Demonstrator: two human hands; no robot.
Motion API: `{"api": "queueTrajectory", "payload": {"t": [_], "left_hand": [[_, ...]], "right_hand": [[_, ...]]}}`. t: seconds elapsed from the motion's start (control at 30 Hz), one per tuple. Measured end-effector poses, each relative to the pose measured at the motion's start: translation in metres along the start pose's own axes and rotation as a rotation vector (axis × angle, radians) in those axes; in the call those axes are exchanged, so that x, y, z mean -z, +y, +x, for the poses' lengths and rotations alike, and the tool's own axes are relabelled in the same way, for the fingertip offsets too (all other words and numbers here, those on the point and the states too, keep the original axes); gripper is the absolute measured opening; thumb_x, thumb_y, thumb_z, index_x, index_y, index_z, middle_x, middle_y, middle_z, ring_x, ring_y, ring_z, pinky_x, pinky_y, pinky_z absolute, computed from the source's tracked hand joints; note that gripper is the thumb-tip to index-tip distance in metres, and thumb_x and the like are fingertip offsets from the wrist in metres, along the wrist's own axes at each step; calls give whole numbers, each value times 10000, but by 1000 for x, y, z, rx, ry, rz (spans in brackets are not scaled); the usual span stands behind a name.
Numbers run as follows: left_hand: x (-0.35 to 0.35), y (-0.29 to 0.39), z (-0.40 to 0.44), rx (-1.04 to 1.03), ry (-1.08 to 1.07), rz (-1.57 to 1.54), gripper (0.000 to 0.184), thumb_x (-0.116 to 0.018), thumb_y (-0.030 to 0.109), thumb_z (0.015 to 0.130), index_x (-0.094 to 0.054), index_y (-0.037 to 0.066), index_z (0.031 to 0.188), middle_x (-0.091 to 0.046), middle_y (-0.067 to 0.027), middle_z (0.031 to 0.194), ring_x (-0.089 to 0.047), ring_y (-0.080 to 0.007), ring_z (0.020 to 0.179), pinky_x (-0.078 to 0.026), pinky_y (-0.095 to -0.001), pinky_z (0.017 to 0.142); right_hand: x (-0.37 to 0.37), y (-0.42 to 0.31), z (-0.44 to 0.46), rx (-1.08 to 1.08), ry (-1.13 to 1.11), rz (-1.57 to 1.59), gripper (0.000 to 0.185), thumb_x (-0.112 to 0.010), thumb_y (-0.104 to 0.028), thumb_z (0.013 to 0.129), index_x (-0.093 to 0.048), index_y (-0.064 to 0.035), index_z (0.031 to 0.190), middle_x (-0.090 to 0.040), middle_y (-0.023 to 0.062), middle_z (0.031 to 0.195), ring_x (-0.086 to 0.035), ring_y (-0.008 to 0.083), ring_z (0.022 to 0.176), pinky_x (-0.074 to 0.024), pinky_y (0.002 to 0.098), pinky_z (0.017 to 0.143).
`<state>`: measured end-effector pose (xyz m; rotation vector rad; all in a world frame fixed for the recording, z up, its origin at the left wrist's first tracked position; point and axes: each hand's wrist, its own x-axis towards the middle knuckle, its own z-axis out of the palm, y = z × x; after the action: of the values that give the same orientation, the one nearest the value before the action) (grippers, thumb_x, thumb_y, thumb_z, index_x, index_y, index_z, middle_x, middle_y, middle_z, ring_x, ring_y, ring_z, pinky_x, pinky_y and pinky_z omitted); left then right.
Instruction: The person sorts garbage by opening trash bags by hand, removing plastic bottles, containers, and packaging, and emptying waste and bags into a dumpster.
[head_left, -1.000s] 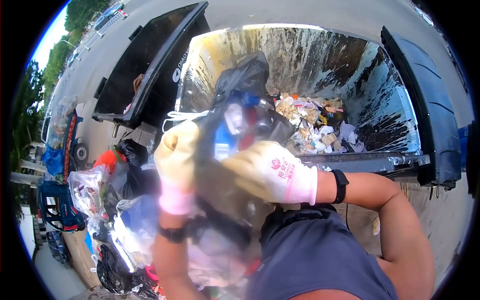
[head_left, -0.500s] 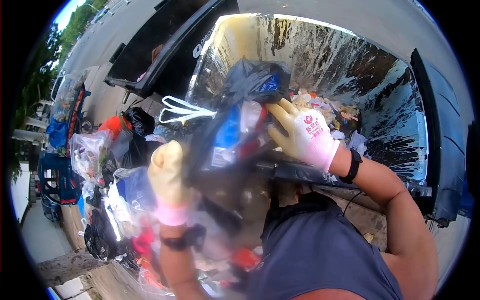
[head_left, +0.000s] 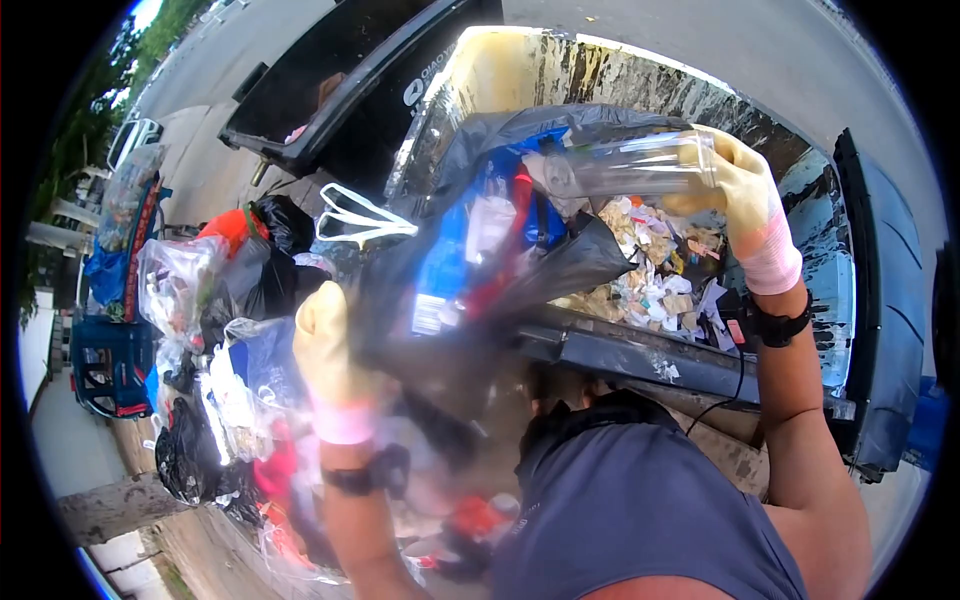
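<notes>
My gloved left hand (head_left: 330, 345) is closed on the side of a black plastic bag (head_left: 395, 300), left of centre. White straps (head_left: 362, 218) stick out above that hand. Inside the torn-open bag lie blue packaging (head_left: 445, 260) and something red, partly blurred. At the upper right, my gloved right hand (head_left: 730, 185) grips one end of a clear plastic container (head_left: 640, 165), whose other end is over the bag's opening. The bag hangs over the front left edge of a large bin (head_left: 620, 350), with paper scraps (head_left: 660, 290) inside it.
A second dark bin (head_left: 340, 100) stands open at the upper left. Bagged rubbish (head_left: 190, 280) and a black bag (head_left: 190, 455) are piled on the left, beside a blue crate (head_left: 112, 365). A dark lid (head_left: 885, 300) hangs at the large bin's right side.
My right hand has moved up and right from the bag, and now holds the clear container. The bag is spread wider open. My left hand stays closed on the bag. The view has shifted slightly.
</notes>
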<state>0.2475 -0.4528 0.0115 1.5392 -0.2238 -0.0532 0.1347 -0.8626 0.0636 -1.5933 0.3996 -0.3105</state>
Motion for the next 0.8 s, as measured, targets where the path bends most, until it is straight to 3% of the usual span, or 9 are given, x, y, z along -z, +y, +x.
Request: {"api": "queueTrajectory", "payload": {"t": [0.07,0.17,0.27,0.33,0.47,0.7,0.73,0.77,0.8], "left_hand": [[31,-16,-8,73,8,-202,393,-645,-16,992,-604,1,1382,-711,-171,1186,-660,-339,1073,-516,-418,1000],[45,-11,-13,76,107,-330,486,-691,-32,923,-595,-20,1400,-717,-186,1203,-680,-351,1087,-526,-422,1013],[28,25,-7,87,-30,-529,349,-614,130,1046,-628,-52,1343,-734,-170,1203,-714,-298,1070,-555,-398,994],[32,27,-10,65,143,-407,341,-591,286,1107,-703,-35,1138,-775,-138,1046,-748,-208,850,-624,-337,743],[29,0,-8,18,293,-263,213,-719,244,1032,-714,54,937,-615,70,836,-522,-28,778,-437,-233,704],[-2,-46,13,-31,397,-781,157,-683,180,1050,-710,31,1094,-699,23,999,-640,-84,954,-535,-263,870],[-3,-81,22,-154,311,-920,134,-668,166,1061,-722,55,1113,-708,12,1046,-644,-93,927,-532,-255,861],[5,-67,3,-6,27,-1661,222,-617,206,1090,-681,82,1262,-706,-51,1229,-677,-184,1099,-537,-307,1013],[11,-71,1,-42,20,-1573,188,-595,200,1092,-677,82,1214,-681,-36,1131,-659,-165,1025,-531,-302,963]], "right_hand": [[-7,-1,-6,44,-37,45,411,-643,-265,1060,-645,28,1349,-756,160,1213,-768,206,978,-644,296,786],[-34,-6,-8,77,-103,134,434,-607,-267,1069,-625,29,1385,-751,174,1246,-754,206,958,-628,307,796],[-47,-8,4,111,-218,273,454,-595,-260,1071,-609,50,1402,-741,175,1267,-728,220,953,-596,326,830],[-52,4,9,195,-310,344,443,-571,-242,1091,-591,52,1421,-704,168,1330,-719,226,1014,-582,338,881],[-95,-11,19,255,-372,308,413,-549,-228,1117,-605,34,1430,-676,159,1370,-706,223,1113,-571,367,970],[-271,-46,-65,144,-656,180,487,-634,-224,1075,-565,40,1478,-663,168,1404,-723,239,1172,-596,334,971],[-299,-55,-83,111,-751,156,541,-646,-250,1057,-538,37,1503,-665,172,1408,-722,243,1183,-593,332,974],[-323,-60,-93,37,-877,165,573,-627,-267,1052,-509,29,1528,-669,170,1408,-720,244,1187,-588,335,970],[-349,-65,-100,-32,-1051,191,535,-595,-243,1062,-519,25,1520,-676,169,1389,-721,244,1170,-580,351,985]]}}
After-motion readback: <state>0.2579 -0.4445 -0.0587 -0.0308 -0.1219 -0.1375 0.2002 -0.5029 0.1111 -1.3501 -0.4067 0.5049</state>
